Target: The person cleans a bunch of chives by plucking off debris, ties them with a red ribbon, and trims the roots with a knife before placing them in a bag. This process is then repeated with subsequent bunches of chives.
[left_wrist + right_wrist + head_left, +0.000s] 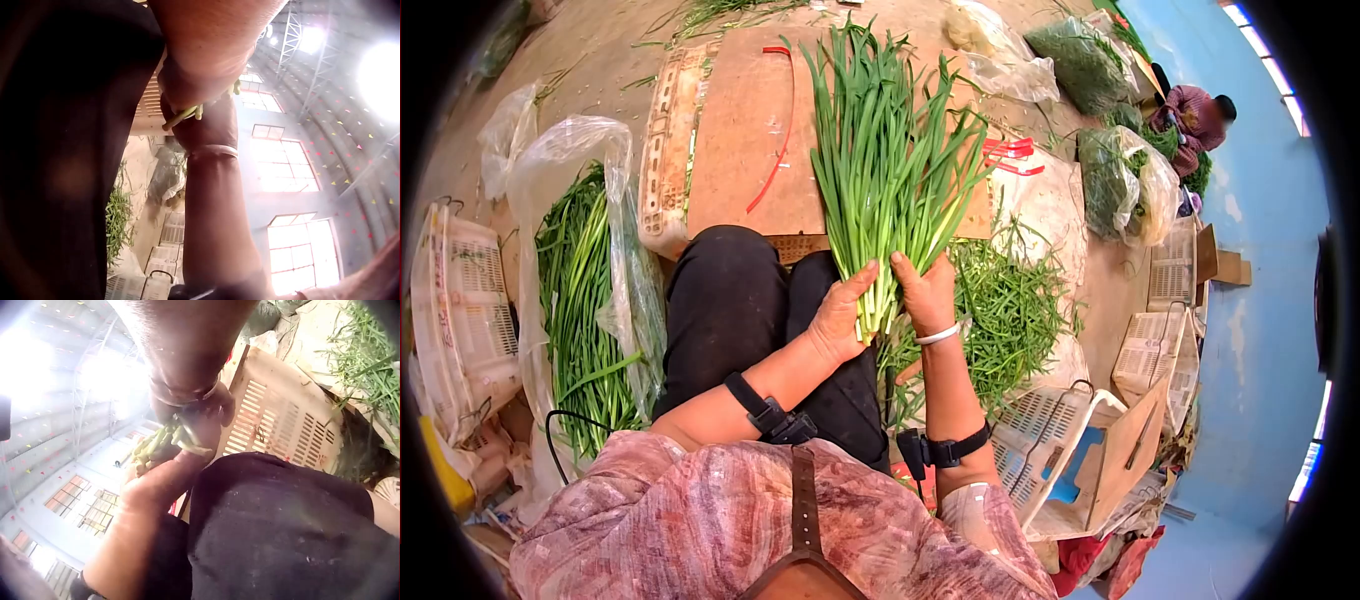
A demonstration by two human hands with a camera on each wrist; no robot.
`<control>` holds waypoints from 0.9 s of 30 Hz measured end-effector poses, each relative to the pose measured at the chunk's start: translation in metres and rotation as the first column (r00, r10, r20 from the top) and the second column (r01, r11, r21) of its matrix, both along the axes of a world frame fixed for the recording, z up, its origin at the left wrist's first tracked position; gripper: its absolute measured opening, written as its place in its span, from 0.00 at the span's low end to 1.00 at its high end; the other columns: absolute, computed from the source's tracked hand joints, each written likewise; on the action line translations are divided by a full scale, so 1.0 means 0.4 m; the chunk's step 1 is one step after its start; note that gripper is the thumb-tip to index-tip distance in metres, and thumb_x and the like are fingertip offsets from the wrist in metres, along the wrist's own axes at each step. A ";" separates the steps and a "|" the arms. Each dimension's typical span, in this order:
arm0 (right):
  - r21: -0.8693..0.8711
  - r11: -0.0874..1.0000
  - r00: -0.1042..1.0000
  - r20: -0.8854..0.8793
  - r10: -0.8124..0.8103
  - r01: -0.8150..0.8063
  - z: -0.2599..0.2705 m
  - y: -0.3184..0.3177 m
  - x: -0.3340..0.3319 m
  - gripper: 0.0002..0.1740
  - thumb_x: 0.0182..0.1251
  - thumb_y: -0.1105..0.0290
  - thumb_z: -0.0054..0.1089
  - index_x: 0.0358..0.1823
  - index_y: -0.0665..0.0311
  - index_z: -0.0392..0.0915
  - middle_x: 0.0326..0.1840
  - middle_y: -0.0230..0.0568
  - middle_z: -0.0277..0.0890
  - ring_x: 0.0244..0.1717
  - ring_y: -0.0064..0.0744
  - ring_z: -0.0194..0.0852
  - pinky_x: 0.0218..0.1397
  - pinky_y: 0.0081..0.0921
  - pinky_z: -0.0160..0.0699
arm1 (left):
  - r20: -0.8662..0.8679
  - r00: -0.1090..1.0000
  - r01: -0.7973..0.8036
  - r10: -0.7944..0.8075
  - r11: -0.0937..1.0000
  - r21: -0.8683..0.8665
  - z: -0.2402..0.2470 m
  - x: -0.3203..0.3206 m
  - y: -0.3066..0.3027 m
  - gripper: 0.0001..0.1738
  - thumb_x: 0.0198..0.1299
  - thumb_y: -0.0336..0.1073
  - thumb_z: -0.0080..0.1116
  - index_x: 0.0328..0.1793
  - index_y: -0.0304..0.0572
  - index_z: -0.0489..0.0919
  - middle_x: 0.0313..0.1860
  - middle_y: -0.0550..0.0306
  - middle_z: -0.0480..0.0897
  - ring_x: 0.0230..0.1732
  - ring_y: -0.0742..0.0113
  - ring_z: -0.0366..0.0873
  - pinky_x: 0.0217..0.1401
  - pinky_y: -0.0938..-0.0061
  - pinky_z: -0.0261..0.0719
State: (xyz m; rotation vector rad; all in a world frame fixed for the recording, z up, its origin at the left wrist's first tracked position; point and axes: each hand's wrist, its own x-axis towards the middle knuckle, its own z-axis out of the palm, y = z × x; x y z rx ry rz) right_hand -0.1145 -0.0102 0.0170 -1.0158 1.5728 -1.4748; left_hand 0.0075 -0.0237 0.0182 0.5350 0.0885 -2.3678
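A bundle of long green leafy stalks [880,180] lies over the front of a brown board [740,150], its leaves fanned away from the body. Both hands grip its pale lower end, thumbs on top and close together. The left hand [840,312] holds it from the left, the right hand [926,290], with a white bracelet at the wrist, from the right. Cut stalk ends [187,115] stick out between the hands in the left wrist view. In the right wrist view the pale ends [164,445] show between them; fingers under the bundle are hidden.
Red strips [1012,156] lie right of the leaves, another [784,130] on the board. A clear bag of greens [590,290] stands at the left, loose green pieces [1010,310] at the right. White crates [1040,440] stand at lower right; another person [1195,118] sits at far right.
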 end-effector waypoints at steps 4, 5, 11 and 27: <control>0.136 0.985 0.955 -0.265 0.136 -0.103 -0.028 -0.003 -0.011 0.21 0.63 0.59 0.54 0.47 0.71 0.71 0.39 0.51 0.78 0.40 0.39 0.77 0.45 0.31 0.72 | -0.011 0.997 0.074 -0.075 0.995 -0.070 -0.045 0.018 -0.003 0.13 0.61 0.37 0.54 0.49 0.42 0.74 0.35 0.59 0.80 0.31 0.68 0.80 0.32 0.73 0.81; 0.136 0.985 0.954 -0.264 0.140 -0.107 -0.036 -0.001 -0.016 0.21 0.63 0.59 0.54 0.47 0.71 0.71 0.39 0.51 0.78 0.40 0.39 0.77 0.45 0.31 0.72 | -0.010 0.997 0.070 -0.071 0.995 -0.070 -0.052 0.016 0.001 0.13 0.61 0.37 0.54 0.49 0.42 0.74 0.35 0.59 0.80 0.31 0.68 0.80 0.32 0.73 0.81; 0.730 0.683 0.893 -0.280 0.352 -0.040 0.055 -0.008 -0.075 0.33 0.63 0.44 0.45 0.44 0.74 0.73 0.34 0.59 0.76 0.34 0.53 0.77 0.38 0.40 0.73 | 0.159 0.982 0.117 -0.102 0.989 -0.090 -0.040 0.009 0.003 0.15 0.61 0.36 0.52 0.52 0.37 0.72 0.41 0.52 0.80 0.39 0.59 0.81 0.34 0.70 0.82; 0.457 0.849 0.963 -0.091 -0.253 0.266 0.084 -0.006 -0.129 0.22 0.60 0.58 0.59 0.43 0.72 0.73 0.28 0.42 0.76 0.23 0.26 0.75 0.22 0.19 0.72 | 0.028 0.989 0.150 -0.147 0.983 -0.103 -0.066 0.007 0.000 0.22 0.66 0.40 0.42 0.58 0.29 0.68 0.52 0.45 0.76 0.48 0.53 0.78 0.42 0.67 0.81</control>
